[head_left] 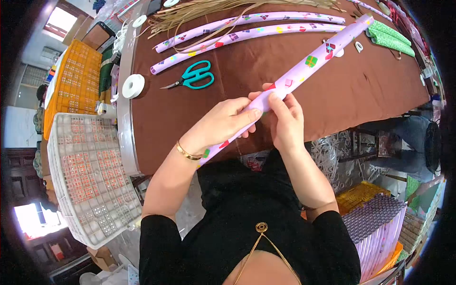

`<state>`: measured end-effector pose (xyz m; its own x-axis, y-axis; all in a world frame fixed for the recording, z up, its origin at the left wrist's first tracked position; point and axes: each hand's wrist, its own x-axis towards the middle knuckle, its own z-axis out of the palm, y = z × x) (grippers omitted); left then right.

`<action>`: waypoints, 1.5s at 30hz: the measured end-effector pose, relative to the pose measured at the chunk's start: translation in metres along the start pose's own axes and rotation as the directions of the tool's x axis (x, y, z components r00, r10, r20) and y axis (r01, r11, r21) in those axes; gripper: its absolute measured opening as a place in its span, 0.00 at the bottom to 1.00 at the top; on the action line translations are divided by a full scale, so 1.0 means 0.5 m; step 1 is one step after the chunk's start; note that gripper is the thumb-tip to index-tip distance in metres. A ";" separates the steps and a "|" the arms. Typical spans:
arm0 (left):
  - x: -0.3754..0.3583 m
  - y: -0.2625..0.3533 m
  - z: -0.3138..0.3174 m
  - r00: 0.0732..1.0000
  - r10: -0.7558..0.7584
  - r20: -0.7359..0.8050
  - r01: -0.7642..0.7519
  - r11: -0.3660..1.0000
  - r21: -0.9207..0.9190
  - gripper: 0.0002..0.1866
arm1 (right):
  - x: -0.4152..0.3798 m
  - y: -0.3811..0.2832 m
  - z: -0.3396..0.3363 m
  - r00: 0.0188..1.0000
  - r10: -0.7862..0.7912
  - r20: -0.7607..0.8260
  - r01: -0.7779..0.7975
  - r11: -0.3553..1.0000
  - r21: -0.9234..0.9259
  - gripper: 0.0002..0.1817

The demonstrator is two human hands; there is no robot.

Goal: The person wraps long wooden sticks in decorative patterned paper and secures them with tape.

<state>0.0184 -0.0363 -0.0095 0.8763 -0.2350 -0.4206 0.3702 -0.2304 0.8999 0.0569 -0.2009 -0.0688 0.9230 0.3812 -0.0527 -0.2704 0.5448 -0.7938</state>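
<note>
Brown cloth covers the counter (294,85), which fills the upper middle of the view, with crates and stacked goods crowding the floor around it. Over its near edge, a long roll of lilac gift wrap (304,66) printed with small coloured presents runs diagonally from the far right corner down toward the person's body. The left hand (221,124) wraps around the roll from the left, thumb on top and fingers curled beneath, pinching the paper. The right hand (285,118) grips it just beside the left, fingers closed over the tube; the two thumbs nearly touch.

The roll's lower end passes under the left wrist, where a gold bracelet (186,153) sits, and the fingertips below the tube are hidden.

Farther back lie two more lilac rolls (247,28) side by side, with teal scissors (195,76) in front of them and a bundle of tan raffia strips (213,8) behind. A white tape spool (133,86) rests on the counter's left rim. Green patterned rolls (390,38) lie at the far right. On the left stand an orange crate (76,78) and a white gridded crate (90,175); finished lilac rolls (377,232) are stacked at lower right.
</note>
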 end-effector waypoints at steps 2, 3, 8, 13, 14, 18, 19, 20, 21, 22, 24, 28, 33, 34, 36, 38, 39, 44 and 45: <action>0.000 -0.012 -0.004 0.999 0.026 0.044 -0.025 0.999 -0.028 0.15 | -0.002 -0.012 0.004 1.000 0.015 -0.022 -0.015 1.000 -0.016 0.18; -0.002 -0.015 -0.007 0.995 0.056 0.080 -0.052 0.997 -0.058 0.15 | -0.001 -0.010 0.000 1.000 0.015 -0.023 -0.015 1.000 -0.015 0.18; -0.009 -0.013 -0.013 0.995 0.019 0.102 -0.007 0.994 -0.112 0.24 | 0.001 0.000 -0.001 1.000 0.020 -0.012 -0.021 1.000 -0.009 0.23; -0.004 -0.017 -0.004 0.994 0.080 0.074 -0.064 0.979 -0.192 0.29 | -0.014 0.038 0.018 0.997 -0.063 0.037 0.069 0.980 -0.189 0.36; -0.003 -0.024 -0.003 0.997 0.053 0.063 -0.043 0.987 -0.153 0.29 | -0.014 0.026 0.010 1.000 -0.006 0.028 0.010 0.991 -0.134 0.36; -0.027 -0.033 0.002 0.999 -0.014 0.047 0.019 0.993 -0.119 0.30 | 0.022 -0.016 -0.017 0.998 -0.051 -0.034 0.050 0.998 -0.027 0.33; -0.034 -0.036 0.002 0.998 0.002 0.059 0.004 0.994 -0.108 0.30 | 0.033 -0.028 -0.025 0.995 -0.083 -0.051 0.082 0.997 -0.008 0.33; -0.041 -0.040 0.002 0.999 0.003 0.046 0.001 0.994 -0.105 0.30 | 0.038 -0.045 -0.026 0.993 -0.099 -0.064 0.098 0.995 -0.023 0.30; -0.048 -0.045 0.003 1.000 0.005 0.031 -0.002 0.995 -0.103 0.29 | 0.045 -0.055 -0.033 0.991 -0.118 -0.068 0.116 0.993 -0.030 0.30; -0.057 -0.049 0.004 0.999 0.019 0.042 -0.015 0.995 -0.097 0.29 | 0.054 -0.063 -0.042 0.987 -0.142 -0.070 0.139 0.989 -0.051 0.28; -0.072 -0.057 0.005 1.000 0.011 0.019 -0.010 0.998 -0.058 0.29 | 0.073 -0.085 -0.061 0.980 -0.184 -0.072 0.179 0.981 -0.080 0.26; -0.108 -0.056 0.009 0.999 -0.019 0.026 0.019 0.999 -0.027 0.27 | 0.100 -0.141 -0.089 0.971 -0.213 -0.113 0.206 0.976 -0.068 0.22; -0.155 -0.087 -0.003 0.993 -0.079 0.090 0.082 0.996 -0.021 0.25 | 0.137 -0.193 -0.123 0.944 -0.271 -0.191 0.281 0.959 0.025 0.19; -0.165 -0.096 -0.007 0.993 -0.066 0.096 0.067 0.998 -0.013 0.25 | 0.140 -0.202 -0.129 0.943 -0.268 -0.196 0.280 0.959 0.036 0.18; -0.184 -0.112 -0.012 0.984 -0.135 0.114 0.144 0.987 -0.076 0.27 | 0.150 -0.212 -0.141 0.938 -0.291 -0.189 0.302 0.953 0.035 0.18; -0.204 -0.115 -0.014 0.981 -0.160 0.106 0.169 0.982 -0.082 0.27 | 0.155 -0.218 -0.145 0.936 -0.301 -0.185 0.313 0.949 0.040 0.18; -0.212 -0.118 -0.015 0.977 -0.192 0.096 0.201 0.975 -0.095 0.28 | 0.154 -0.223 -0.140 0.935 -0.299 -0.192 0.313 0.949 0.048 0.18; -0.233 -0.142 -0.022 0.977 -0.202 0.073 0.212 0.959 -0.186 0.30 | 0.155 -0.229 -0.117 0.939 -0.286 -0.193 0.299 0.953 0.045 0.18; -0.234 -0.151 -0.027 0.975 -0.207 0.077 0.218 0.959 -0.181 0.31 | 0.156 -0.233 -0.115 0.936 -0.292 -0.198 0.308 0.950 0.053 0.17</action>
<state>-0.1077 0.0212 -0.0266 0.7541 -0.2546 -0.6054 0.6017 -0.1016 0.7922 0.1760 -0.2775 -0.0152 0.9968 0.0493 0.0623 0.0127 0.6745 -0.7382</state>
